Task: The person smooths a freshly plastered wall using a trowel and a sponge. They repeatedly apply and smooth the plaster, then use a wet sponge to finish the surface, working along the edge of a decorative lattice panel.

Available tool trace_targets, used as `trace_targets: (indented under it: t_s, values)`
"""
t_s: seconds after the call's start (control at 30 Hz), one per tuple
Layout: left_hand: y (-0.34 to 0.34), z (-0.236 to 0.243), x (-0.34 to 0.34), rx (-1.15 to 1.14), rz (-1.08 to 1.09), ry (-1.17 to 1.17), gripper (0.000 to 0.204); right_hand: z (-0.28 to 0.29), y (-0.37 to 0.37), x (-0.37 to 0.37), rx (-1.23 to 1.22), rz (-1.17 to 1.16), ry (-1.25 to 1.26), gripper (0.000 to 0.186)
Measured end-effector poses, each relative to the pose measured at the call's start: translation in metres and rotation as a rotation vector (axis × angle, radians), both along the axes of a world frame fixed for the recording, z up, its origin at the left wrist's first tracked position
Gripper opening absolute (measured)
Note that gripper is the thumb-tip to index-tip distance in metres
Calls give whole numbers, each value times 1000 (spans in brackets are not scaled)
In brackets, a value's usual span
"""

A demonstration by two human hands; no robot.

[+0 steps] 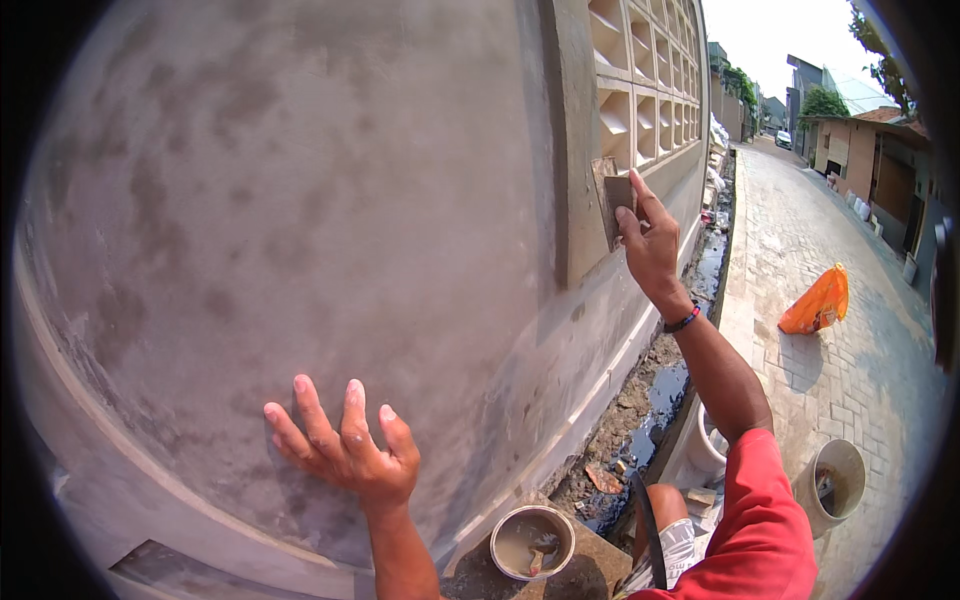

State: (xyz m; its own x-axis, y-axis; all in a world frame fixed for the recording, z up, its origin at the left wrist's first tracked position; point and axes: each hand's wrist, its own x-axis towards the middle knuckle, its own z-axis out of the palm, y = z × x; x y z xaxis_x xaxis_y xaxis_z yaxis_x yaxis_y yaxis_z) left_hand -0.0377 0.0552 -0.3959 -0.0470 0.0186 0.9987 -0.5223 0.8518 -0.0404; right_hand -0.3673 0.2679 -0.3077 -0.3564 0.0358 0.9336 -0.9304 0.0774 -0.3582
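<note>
Presently, a flat grey plate (pixel 620 197) is held at the lower corner of a raised grey frame (pixel 580 190), just beneath the patterned vent blocks (pixel 645 110). It is gripped by the right hand (pixel 655 250), whose thumb is pressed to its near face and whose index finger is extended along its edge; the remaining fingers are curled and partly hidden. Whether the frame is touched by the plate along its full edge cannot be told. A dark bracelet (pixel 682 319) is worn on the right wrist. The left hand (pixel 345 445) is raised before the grey wall (pixel 350 220), palm toward it, with the fingers spread well apart and nothing held; contact with the surface cannot be confirmed. Below, cloudy liquid and a reddish-handled tool (pixel 537 563) are contained in a round pail (pixel 495 555). Alongside the wall, a drain (pixel 655 405) is seen with dark water and debris. Beyond it, a grey bucket (pixel 808 502) and an orange bag (pixel 817 302) are noted on the paved lane (pixel 770 230).
</note>
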Motion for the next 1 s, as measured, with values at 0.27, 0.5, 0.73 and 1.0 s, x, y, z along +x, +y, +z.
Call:
trace_targets:
  t_s: [0.27, 0.5, 0.73, 1.0]
  values:
    - [8, -2, -9, 10, -2, 11, 30, 180, -20, -6, 104, -199, -164, 50]
    - [11, 0, -11, 33, -50, 32, 30, -51, -17, 3, 72, -73, -5, 57]
    - [9, -2, -12, 42, -45, 30, 29, 102, -4, -8, -70, -37, 13, 53]
    - [1, -7, -7, 35, -43, -17, 28, 97, -46, -2, -6, -278, 87, 54]
